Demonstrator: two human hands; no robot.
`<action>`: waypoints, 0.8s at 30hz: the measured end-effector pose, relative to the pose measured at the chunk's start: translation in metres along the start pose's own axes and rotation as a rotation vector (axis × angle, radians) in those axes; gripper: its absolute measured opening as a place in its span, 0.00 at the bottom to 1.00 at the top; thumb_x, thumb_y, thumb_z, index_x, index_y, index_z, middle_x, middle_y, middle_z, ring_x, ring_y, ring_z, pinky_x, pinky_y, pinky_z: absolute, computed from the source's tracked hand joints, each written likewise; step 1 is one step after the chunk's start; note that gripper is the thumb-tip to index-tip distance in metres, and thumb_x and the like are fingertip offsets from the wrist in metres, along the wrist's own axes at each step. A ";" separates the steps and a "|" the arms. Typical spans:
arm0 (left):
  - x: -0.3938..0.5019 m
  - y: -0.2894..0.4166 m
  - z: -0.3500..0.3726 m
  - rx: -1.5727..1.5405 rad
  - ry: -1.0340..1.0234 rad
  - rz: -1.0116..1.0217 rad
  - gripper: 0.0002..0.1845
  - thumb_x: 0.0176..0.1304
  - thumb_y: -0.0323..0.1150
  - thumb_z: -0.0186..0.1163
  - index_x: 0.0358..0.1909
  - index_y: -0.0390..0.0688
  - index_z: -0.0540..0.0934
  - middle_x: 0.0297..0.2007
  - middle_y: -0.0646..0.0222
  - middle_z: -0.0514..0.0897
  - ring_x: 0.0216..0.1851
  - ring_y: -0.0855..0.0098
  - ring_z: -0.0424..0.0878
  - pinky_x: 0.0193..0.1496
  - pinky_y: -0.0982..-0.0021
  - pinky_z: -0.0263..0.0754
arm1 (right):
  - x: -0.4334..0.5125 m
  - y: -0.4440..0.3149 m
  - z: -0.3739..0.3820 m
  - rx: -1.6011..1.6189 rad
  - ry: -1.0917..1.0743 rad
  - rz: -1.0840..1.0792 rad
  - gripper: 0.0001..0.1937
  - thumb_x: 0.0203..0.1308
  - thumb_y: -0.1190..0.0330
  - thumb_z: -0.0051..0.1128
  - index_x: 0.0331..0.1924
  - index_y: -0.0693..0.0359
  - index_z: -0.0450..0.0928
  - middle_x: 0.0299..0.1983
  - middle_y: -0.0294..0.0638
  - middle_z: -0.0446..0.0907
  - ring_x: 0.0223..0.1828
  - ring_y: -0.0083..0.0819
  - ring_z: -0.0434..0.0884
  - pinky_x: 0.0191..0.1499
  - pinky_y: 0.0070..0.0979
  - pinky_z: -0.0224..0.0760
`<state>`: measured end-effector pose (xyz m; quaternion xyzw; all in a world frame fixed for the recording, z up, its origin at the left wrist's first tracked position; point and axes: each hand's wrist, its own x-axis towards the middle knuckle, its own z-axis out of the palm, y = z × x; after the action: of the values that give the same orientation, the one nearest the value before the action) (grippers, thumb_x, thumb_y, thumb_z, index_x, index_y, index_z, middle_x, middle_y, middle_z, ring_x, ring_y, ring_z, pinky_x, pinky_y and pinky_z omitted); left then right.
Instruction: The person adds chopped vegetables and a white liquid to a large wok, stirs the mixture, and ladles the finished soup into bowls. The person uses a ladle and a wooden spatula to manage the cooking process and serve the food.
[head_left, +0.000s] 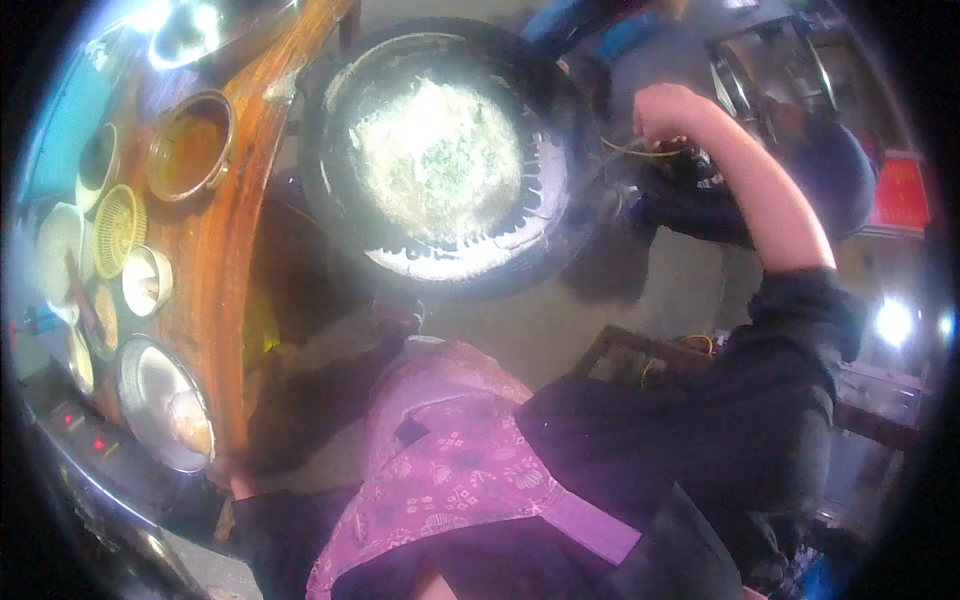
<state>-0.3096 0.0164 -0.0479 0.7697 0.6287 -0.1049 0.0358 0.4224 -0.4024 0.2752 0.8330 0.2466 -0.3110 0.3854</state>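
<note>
A large dark wok (330, 225) sits before me. Inside it, a pale foaming mass with green bits (442, 161) is washed out by glare, and a white film clings along the near right wall. To the right of the wok, my right hand (664, 112) has its fingers curled downward above a thin yellow cord or hose (649, 152). Whether anything is in its grasp is hidden. Low on the left, my left hand (229, 476) is at the wooden table's edge, close by the rim of a metal bowl (142, 405); its fingers are mostly hidden.
On the wooden table (217, 292) stand a pot of brown liquid (191, 150), a yellow plastic basket (120, 231), a white bowl (146, 281) and several other vessels. A wooden frame (611, 352) stands low at right. Another person (570, 19) in blue is partly visible beyond the wok.
</note>
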 end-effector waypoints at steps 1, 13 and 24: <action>0.009 -0.019 0.018 -0.103 0.013 -0.109 0.16 0.42 0.48 0.63 0.24 0.45 0.82 0.27 0.67 0.83 0.30 0.70 0.82 0.31 0.72 0.76 | -0.013 -0.012 -0.009 -0.031 -0.098 0.044 0.09 0.41 0.71 0.56 0.31 0.59 0.81 0.28 0.43 0.80 0.28 0.37 0.80 0.30 0.32 0.72; 0.042 -0.025 0.064 -0.329 0.163 -0.749 0.11 0.50 0.37 0.55 0.25 0.40 0.81 0.27 0.65 0.83 0.27 0.68 0.81 0.27 0.70 0.73 | 0.007 -0.111 0.012 -0.196 -0.025 -0.144 0.08 0.39 0.69 0.59 0.28 0.59 0.82 0.29 0.42 0.81 0.33 0.34 0.81 0.33 0.33 0.74; 0.018 0.010 0.026 -0.247 0.155 -0.702 0.11 0.51 0.32 0.53 0.27 0.37 0.81 0.28 0.59 0.83 0.27 0.66 0.82 0.28 0.67 0.75 | 0.038 -0.099 0.072 -0.069 0.216 0.175 0.12 0.50 0.68 0.50 0.39 0.60 0.79 0.42 0.42 0.79 0.43 0.34 0.79 0.41 0.31 0.73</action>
<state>-0.2995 0.0269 -0.0775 0.5029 0.8630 0.0243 0.0428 0.3606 -0.3955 0.1633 0.8661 0.2237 -0.1763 0.4107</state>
